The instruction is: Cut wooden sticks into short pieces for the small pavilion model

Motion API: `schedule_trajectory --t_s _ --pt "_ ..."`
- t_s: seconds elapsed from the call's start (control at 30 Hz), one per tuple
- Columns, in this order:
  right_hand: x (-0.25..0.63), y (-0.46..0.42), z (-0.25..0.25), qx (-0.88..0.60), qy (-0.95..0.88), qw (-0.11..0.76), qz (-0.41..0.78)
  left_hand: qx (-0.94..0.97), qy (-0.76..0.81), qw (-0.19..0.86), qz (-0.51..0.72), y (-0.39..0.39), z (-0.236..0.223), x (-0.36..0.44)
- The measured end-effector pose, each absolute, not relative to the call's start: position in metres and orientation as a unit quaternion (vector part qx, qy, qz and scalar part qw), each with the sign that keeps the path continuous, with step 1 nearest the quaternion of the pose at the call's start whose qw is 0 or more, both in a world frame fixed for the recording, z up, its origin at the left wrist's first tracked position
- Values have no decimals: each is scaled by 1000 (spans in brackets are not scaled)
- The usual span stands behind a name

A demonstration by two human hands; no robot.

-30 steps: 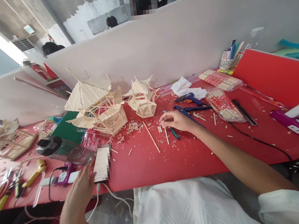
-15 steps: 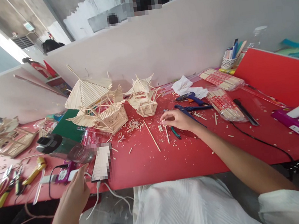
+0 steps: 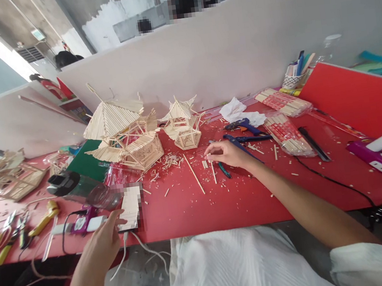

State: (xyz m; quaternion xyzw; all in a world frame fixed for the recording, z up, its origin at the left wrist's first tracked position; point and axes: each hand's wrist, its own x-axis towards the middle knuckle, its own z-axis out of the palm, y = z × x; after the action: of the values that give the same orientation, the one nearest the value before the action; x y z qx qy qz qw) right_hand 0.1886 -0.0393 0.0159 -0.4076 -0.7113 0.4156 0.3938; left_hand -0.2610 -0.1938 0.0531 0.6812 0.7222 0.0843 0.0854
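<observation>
Head cam: left hand (image 3: 99, 244) has fingers loosely spread at the phone (image 3: 131, 208), near left on the red table (image 3: 179, 216). Right hand (image 3: 227, 153) curled mid-table; can't tell if it's pinching the thin stick (image 3: 213, 174) just below. Stick pavilion (image 3: 186, 138) sits far side.

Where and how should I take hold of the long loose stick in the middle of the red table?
Probably pinch the long stick across its near half, coming down from above on the near side. It is thin and straight, lies flat, and slants with one end toward the near side, while wood scraps lie just left of its far end.
</observation>
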Motion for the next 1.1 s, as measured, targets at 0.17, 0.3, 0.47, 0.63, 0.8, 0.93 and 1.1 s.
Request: schedule_trajectory --t_s 0.17,0.3,0.47,0.63,0.8,0.93,1.1 --pt "189 -38 15 -407 -717 391 408 676 723 112 89 -194 55 -253" --pt "188 -40 17 -409 -715 390 410 664 734 119 78 -194 56 -251" --pt "188 -40 17 -409 -711 392 417 650 749 112 62 -194 54 -254" --pt "188 -40 16 -406 -712 394 417 678 727 69 76 -194 51 -257" --pt "188 -39 15 -402 -718 395 408 723 685 17 91 -181 40 -256" --pt "189 -38 14 -396 -719 396 412 734 670 -9 107 -167 23 -256" --pt "189 -38 13 -401 -716 391 418 742 658 -55 113 -166 21 -256"
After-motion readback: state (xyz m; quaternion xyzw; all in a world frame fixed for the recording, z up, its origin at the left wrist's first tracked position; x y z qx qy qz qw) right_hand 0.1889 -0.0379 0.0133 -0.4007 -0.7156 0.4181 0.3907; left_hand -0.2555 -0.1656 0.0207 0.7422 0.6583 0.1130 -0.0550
